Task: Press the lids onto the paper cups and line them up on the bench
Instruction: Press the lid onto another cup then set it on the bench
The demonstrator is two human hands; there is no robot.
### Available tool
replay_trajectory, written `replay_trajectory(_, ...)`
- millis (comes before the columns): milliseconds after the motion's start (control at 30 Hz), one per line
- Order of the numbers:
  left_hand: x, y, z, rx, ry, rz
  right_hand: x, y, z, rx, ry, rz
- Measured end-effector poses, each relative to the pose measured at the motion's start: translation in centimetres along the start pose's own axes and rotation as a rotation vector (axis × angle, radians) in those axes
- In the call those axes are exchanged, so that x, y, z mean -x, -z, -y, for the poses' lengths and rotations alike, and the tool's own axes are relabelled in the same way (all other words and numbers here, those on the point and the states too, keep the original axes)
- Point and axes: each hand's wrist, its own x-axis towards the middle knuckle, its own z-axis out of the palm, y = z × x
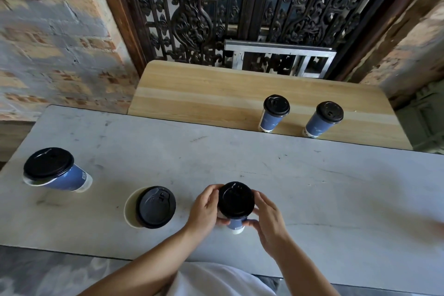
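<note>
A blue paper cup [236, 223] with a black lid [236, 199] stands on the grey table [240, 163] in front of me. My left hand [205, 210] grips its left side and my right hand [269, 217] grips its right side, fingers curled round the lid's rim and the cup wall. To the left, a cup [131, 209] carries a black lid [155, 206] lying askew across its mouth. Farther left stands a lidded blue cup [69, 179]. On the wooden bench [204, 94] beyond the table two lidded blue cups [272, 116] [320, 122] stand side by side.
Behind the bench are a dark carved wooden screen [192, 19] and a metal frame [278, 57]. Brick walls [52, 43] close in on the left and right. The table's near edge runs just above my white shirt [216, 281].
</note>
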Motion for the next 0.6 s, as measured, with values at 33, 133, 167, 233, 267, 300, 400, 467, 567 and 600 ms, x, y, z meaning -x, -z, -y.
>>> replay_trajectory(33,-0.3,-0.1,-0.1,0.022,-0.004,-0.004,-0.2,-0.2,0.2,-0.013,0.023,-0.01)
replay_trajectory(133,-1.1,-0.9,-0.6,0.072,-0.043,-0.022,-0.9,-0.5,0.9,-0.039,0.051,-0.023)
replay_trajectory(167,-1.3,-1.1,-0.8,0.06,-0.061,-0.033,-1.1,-0.5,1.1,-0.054,0.041,-0.024)
replay_trajectory(233,-2.0,-1.6,-1.0,0.04,-0.084,-0.051,-1.5,-0.3,1.3,-0.104,0.013,-0.03)
replay_trajectory(267,-2.4,-1.9,-1.0,0.043,-0.078,-0.058,-1.7,-0.1,1.4,-0.136,-0.002,-0.036)
replay_trajectory(300,-2.8,-2.2,-1.2,0.047,-0.063,-0.065,-1.8,0.1,1.5,-0.167,-0.016,-0.039)
replay_trajectory(400,-3.4,-2.8,-2.0,0.03,-0.032,-0.077,-2.1,0.7,1.7,-0.209,-0.051,-0.032)
replay_trajectory(467,-3.5,-2.8,-2.2,0.001,-0.006,-0.068,-2.2,0.8,1.9,-0.17,-0.071,-0.024)
replay_trajectory(567,-3.5,-2.4,-2.1,0.006,0.067,-0.058,-2.4,0.6,2.5,-0.089,-0.074,0.005)
replay_trajectory(600,-3.5,-2.1,-1.9,0.027,0.086,-0.047,-2.6,0.6,2.7,-0.065,-0.066,0.018)
